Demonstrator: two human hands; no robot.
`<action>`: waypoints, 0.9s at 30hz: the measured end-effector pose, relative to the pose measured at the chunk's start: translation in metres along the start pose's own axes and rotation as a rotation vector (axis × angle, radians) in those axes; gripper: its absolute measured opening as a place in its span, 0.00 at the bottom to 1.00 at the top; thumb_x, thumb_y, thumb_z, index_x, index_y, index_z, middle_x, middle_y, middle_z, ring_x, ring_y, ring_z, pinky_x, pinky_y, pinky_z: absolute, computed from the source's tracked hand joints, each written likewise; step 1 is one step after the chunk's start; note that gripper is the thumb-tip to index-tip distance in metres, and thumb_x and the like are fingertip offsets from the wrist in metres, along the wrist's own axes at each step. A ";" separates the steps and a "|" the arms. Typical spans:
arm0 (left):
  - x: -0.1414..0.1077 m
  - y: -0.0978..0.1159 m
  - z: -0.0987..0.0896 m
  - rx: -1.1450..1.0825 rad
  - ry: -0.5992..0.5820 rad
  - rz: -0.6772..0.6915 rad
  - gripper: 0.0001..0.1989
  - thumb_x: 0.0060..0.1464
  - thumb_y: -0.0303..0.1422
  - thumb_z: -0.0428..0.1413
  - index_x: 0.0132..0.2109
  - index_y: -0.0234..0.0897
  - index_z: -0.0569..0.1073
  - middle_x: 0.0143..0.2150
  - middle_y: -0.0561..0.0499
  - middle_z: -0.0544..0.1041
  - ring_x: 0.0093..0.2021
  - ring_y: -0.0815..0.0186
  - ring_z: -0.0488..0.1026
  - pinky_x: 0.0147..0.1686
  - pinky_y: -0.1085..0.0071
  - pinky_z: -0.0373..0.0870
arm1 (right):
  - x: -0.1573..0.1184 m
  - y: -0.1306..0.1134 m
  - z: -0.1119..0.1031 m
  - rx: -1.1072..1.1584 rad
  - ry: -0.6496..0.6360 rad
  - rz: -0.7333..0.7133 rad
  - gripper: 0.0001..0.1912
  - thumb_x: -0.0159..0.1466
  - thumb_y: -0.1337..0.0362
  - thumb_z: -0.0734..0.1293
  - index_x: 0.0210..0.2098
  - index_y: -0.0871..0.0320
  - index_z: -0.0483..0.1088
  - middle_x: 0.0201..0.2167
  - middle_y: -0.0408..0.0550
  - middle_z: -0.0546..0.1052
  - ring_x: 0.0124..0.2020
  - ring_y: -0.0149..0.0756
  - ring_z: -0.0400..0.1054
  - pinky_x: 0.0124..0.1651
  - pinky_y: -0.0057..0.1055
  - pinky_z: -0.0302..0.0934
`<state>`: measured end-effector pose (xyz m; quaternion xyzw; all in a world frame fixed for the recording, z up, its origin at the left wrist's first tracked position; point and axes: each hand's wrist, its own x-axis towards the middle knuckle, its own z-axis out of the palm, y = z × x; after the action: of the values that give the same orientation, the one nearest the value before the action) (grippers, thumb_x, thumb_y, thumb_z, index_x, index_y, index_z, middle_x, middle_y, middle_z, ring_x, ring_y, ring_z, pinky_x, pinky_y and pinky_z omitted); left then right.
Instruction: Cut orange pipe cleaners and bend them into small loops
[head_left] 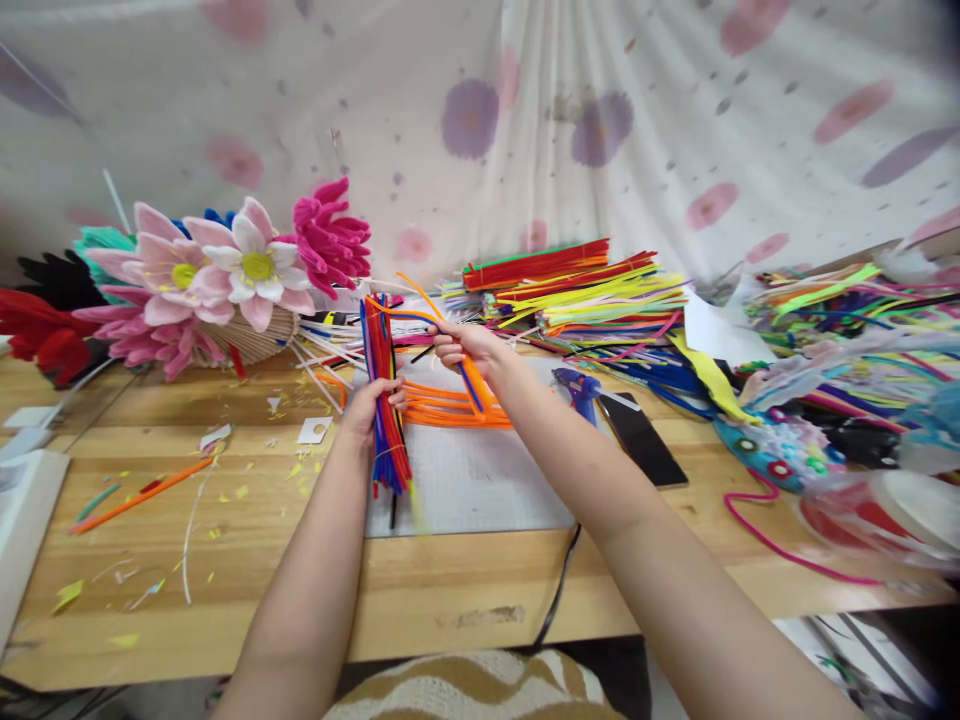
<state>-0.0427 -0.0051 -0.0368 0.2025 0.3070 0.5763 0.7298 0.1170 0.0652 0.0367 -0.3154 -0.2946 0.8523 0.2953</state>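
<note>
My left hand [380, 402] is closed around a bundle of red and blue pipe cleaners [385, 340], held upright over a grey cutting mat [487, 490]. A few darker stems show along the bundle's right side. My right hand [469, 352] pinches some orange and blue pipe cleaners [472, 385], whose far ends bend left to the top of the bundle. Beneath my hands, a row of orange pipe cleaners [442, 408] lies across the mat. Part of that row is hidden by my right hand and forearm.
Pipe-cleaner flowers [251, 262] stand at the back left. Heaped pipe cleaners [592, 300] fill the back. A blue glue gun [577, 390] and a black phone [641, 440] lie right of the mat. Paper scraps [313, 430] litter the left; a plastic tub [885, 515] sits far right.
</note>
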 end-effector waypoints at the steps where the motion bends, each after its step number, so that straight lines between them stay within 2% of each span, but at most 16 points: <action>1: 0.000 0.000 0.000 0.013 0.007 0.006 0.13 0.39 0.20 0.53 0.36 0.31 0.69 0.23 0.57 0.65 0.16 0.80 0.57 0.16 0.82 0.58 | -0.001 0.001 -0.001 -0.022 0.005 -0.007 0.15 0.68 0.67 0.50 0.26 0.61 0.57 0.12 0.33 0.52 0.10 0.17 0.45 0.12 0.13 0.42; 5: 0.002 -0.006 0.004 0.055 0.096 0.094 0.14 0.40 0.24 0.57 0.39 0.32 0.69 0.25 0.55 0.69 0.19 0.77 0.64 0.20 0.79 0.64 | -0.003 0.017 -0.001 -0.195 0.006 -0.012 0.11 0.66 0.68 0.53 0.29 0.63 0.62 0.15 0.38 0.63 0.15 0.21 0.59 0.20 0.18 0.59; 7: 0.002 -0.008 0.006 0.093 0.108 0.119 0.12 0.41 0.28 0.58 0.36 0.32 0.69 0.24 0.54 0.71 0.21 0.75 0.67 0.22 0.78 0.67 | -0.004 0.029 0.000 -0.291 -0.032 0.041 0.09 0.65 0.68 0.56 0.31 0.64 0.64 0.16 0.40 0.66 0.17 0.24 0.63 0.22 0.20 0.62; 9: 0.001 -0.010 0.008 0.139 0.070 0.084 0.08 0.42 0.32 0.58 0.29 0.32 0.68 0.22 0.53 0.71 0.20 0.73 0.68 0.22 0.76 0.68 | -0.004 0.040 0.001 -0.355 -0.083 0.096 0.08 0.64 0.68 0.57 0.32 0.64 0.65 0.16 0.41 0.68 0.17 0.25 0.64 0.23 0.22 0.64; 12: -0.001 -0.013 0.010 0.206 0.042 -0.010 0.15 0.43 0.37 0.58 0.19 0.34 0.61 0.14 0.55 0.65 0.14 0.72 0.64 0.19 0.73 0.67 | -0.002 0.052 0.001 -0.441 -0.121 0.143 0.07 0.63 0.67 0.59 0.32 0.65 0.66 0.16 0.42 0.69 0.17 0.25 0.65 0.25 0.24 0.66; 14: -0.002 -0.014 0.011 0.238 0.071 -0.028 0.18 0.43 0.38 0.58 0.18 0.35 0.59 0.11 0.57 0.61 0.11 0.72 0.61 0.17 0.73 0.66 | -0.001 0.055 0.000 -0.507 -0.117 0.163 0.08 0.63 0.66 0.60 0.30 0.65 0.66 0.16 0.42 0.70 0.16 0.25 0.65 0.26 0.25 0.67; 20: -0.002 -0.017 0.012 0.233 0.073 0.034 0.13 0.40 0.34 0.60 0.21 0.34 0.62 0.12 0.57 0.63 0.13 0.72 0.63 0.19 0.71 0.68 | 0.001 0.056 -0.008 -0.524 -0.100 0.170 0.11 0.63 0.64 0.60 0.28 0.65 0.65 0.17 0.46 0.72 0.17 0.27 0.66 0.26 0.27 0.67; 23: -0.002 -0.018 0.012 0.252 0.180 0.092 0.11 0.38 0.32 0.61 0.26 0.32 0.67 0.16 0.56 0.67 0.15 0.70 0.66 0.19 0.70 0.69 | 0.002 0.057 -0.015 -0.532 -0.065 0.110 0.11 0.62 0.63 0.62 0.28 0.64 0.65 0.17 0.44 0.72 0.18 0.28 0.67 0.24 0.26 0.66; 27: -0.002 -0.017 0.014 0.259 0.310 0.152 0.14 0.35 0.28 0.62 0.34 0.32 0.70 0.22 0.53 0.74 0.18 0.69 0.69 0.22 0.70 0.70 | 0.006 0.059 -0.023 -0.558 -0.045 0.032 0.08 0.57 0.63 0.66 0.28 0.63 0.66 0.16 0.41 0.70 0.15 0.25 0.63 0.20 0.21 0.61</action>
<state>-0.0211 -0.0102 -0.0373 0.2261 0.4707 0.6099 0.5962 0.1111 0.0380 -0.0201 -0.3700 -0.5193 0.7498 0.1768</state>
